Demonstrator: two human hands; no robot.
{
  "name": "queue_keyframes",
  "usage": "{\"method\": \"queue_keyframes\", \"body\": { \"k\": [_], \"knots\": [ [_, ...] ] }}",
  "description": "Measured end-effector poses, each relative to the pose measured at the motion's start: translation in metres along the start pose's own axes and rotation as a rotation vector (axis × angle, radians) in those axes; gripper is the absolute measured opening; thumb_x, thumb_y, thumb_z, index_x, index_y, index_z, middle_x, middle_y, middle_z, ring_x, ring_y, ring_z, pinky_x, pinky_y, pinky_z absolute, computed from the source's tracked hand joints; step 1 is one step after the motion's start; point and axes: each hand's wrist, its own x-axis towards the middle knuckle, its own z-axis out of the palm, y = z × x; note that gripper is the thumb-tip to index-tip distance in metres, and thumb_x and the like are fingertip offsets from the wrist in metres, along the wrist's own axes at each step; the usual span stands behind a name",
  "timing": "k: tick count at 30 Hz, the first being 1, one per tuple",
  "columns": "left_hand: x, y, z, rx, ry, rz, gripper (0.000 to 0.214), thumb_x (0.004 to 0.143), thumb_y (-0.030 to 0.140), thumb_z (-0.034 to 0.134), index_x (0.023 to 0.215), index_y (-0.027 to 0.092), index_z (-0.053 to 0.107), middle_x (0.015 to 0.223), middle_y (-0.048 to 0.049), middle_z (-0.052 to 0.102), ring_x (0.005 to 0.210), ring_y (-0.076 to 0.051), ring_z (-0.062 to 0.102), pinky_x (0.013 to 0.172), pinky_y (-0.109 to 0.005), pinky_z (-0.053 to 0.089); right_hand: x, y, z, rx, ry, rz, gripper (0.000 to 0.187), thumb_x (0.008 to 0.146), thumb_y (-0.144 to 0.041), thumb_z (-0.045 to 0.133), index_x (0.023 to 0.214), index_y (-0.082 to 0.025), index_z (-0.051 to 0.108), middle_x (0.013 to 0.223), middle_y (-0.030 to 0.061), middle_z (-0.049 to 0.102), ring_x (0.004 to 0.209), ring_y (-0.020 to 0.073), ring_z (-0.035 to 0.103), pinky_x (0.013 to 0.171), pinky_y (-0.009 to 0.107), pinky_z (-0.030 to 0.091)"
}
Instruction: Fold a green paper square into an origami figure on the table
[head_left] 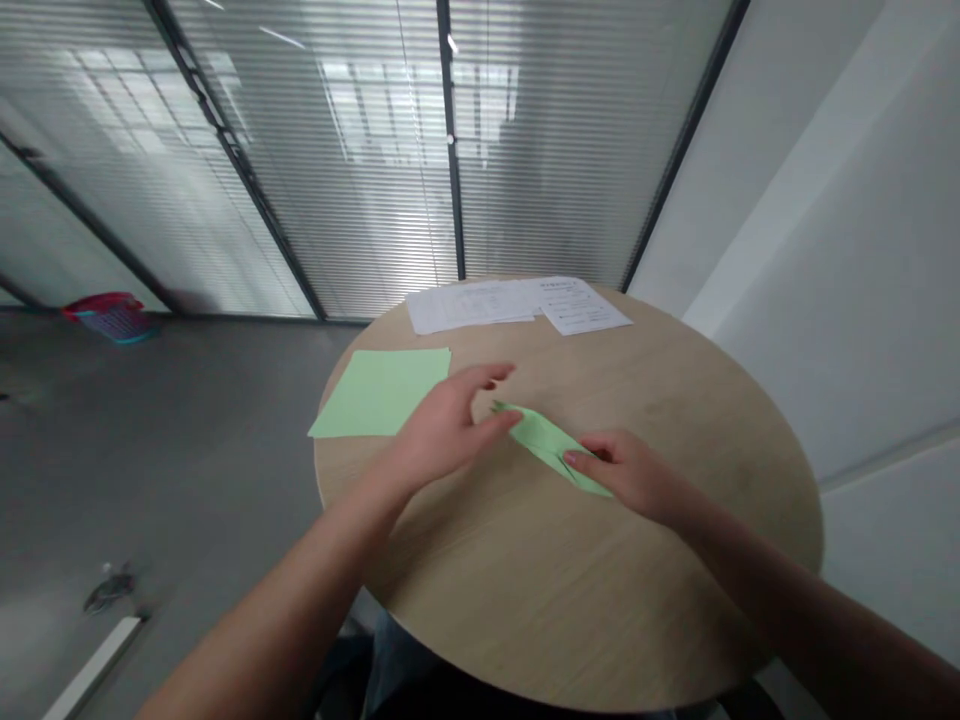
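A folded strip of green paper [544,437] slants across the middle of the view, over the round table. My right hand [628,470] pinches its near right end, thumb on top and fingers beneath. At the far left end of the strip is my left hand [454,420], its thumb and fingers spread apart, the thumb tip at the paper's edge. Whether that thumb presses on the strip is hard to see. Flat sheets of green paper [382,385] lie to the left, partly behind my left hand.
White printed sheets [480,303] lie along the far edge of the round wooden table [675,400]. Beyond stands a glass partition with blinds [360,150]; a white wall [862,250] rises at the right. A red and blue basket [116,317] sits on the floor at the left.
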Motion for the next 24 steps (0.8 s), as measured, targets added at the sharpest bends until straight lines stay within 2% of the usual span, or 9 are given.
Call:
{"method": "queue_keyframes", "body": {
  "k": [2,3,6,8,11,14,17,21,24],
  "knots": [
    [0.009,0.002,-0.001,-0.272,0.265,-0.171,0.051,0.097,0.053,0.057,0.131,0.016,0.064,0.120,-0.0145,0.073,0.101,-0.025,0.070,0.090,-0.044,0.059,0.009,-0.005,0.000,0.214,0.117,0.061,0.043,0.089,-0.060,0.065,0.074,-0.020,0.071,0.061,-0.0004,0.060,0.054,0.0163,0.051,0.053,0.030,0.034],
    [0.015,0.004,0.002,-0.405,0.290,-0.241,0.053,0.097,0.058,0.055,0.127,0.015,0.066,0.116,-0.0144,0.073,0.097,-0.024,0.070,0.084,-0.041,0.060,0.014,-0.009,0.001,0.317,0.191,0.062,0.043,0.086,-0.062,0.068,0.077,-0.020,0.073,0.064,0.0006,0.063,0.056,0.0172,0.053,0.055,0.031,0.038],
    [0.030,0.014,0.022,-0.654,0.010,-0.288,0.044,0.090,0.055,0.065,0.108,0.016,0.074,0.108,-0.0120,0.075,0.091,-0.023,0.069,0.071,-0.034,0.058,0.030,-0.022,0.008,0.545,0.345,0.011,0.040,0.080,-0.061,0.075,0.085,-0.021,0.077,0.075,0.0029,0.070,0.066,0.0195,0.060,0.064,0.033,0.046],
    [0.037,0.019,0.038,-0.642,-0.079,-0.235,0.029,0.087,0.044,0.069,0.095,0.016,0.076,0.091,-0.0067,0.074,0.080,-0.018,0.066,0.069,-0.029,0.054,0.038,-0.027,0.013,0.623,0.394,-0.036,0.040,0.078,-0.060,0.077,0.086,-0.021,0.078,0.080,0.0043,0.074,0.074,0.0213,0.064,0.070,0.035,0.049],
    [0.040,0.018,0.056,-0.569,0.001,-0.254,0.025,0.085,0.038,0.067,0.078,0.015,0.073,0.069,-0.0010,0.065,0.063,-0.013,0.056,0.060,-0.026,0.047,0.043,-0.024,0.019,0.662,0.397,-0.076,0.042,0.080,-0.061,0.077,0.088,-0.020,0.079,0.088,0.0069,0.077,0.085,0.0245,0.068,0.080,0.037,0.052],
    [0.037,0.009,0.066,-0.567,0.039,-0.317,0.026,0.084,0.038,0.067,0.071,0.015,0.069,0.064,0.0003,0.060,0.059,-0.012,0.053,0.058,-0.026,0.046,0.042,-0.011,0.023,0.603,0.382,-0.064,0.043,0.084,-0.062,0.074,0.085,-0.020,0.079,0.089,0.0081,0.078,0.086,0.0264,0.070,0.081,0.039,0.053],
    [0.032,0.001,0.070,-0.586,0.009,-0.362,0.025,0.082,0.035,0.068,0.068,0.015,0.067,0.063,0.0007,0.059,0.058,-0.011,0.053,0.057,-0.026,0.047,0.040,-0.001,0.025,0.535,0.410,-0.044,0.042,0.083,-0.063,0.075,0.077,-0.021,0.076,0.081,0.0079,0.078,0.078,0.0259,0.071,0.074,0.038,0.054],
    [0.027,-0.003,0.069,-0.644,0.023,-0.394,0.024,0.081,0.033,0.070,0.065,0.015,0.065,0.061,0.0014,0.058,0.056,-0.011,0.054,0.056,-0.024,0.049,0.040,0.000,0.026,0.596,0.491,-0.068,0.037,0.075,-0.055,0.083,0.090,-0.022,0.076,0.087,0.0078,0.080,0.079,0.0249,0.074,0.073,0.036,0.057],
    [0.025,-0.002,0.067,-0.681,-0.008,-0.419,0.023,0.081,0.032,0.072,0.068,0.014,0.069,0.063,-0.0005,0.063,0.056,-0.011,0.057,0.056,-0.023,0.050,0.041,-0.001,0.026,0.635,0.512,-0.028,0.040,0.069,-0.054,0.086,0.089,-0.021,0.075,0.085,0.0084,0.080,0.073,0.0233,0.074,0.067,0.034,0.057]
  ]
}}
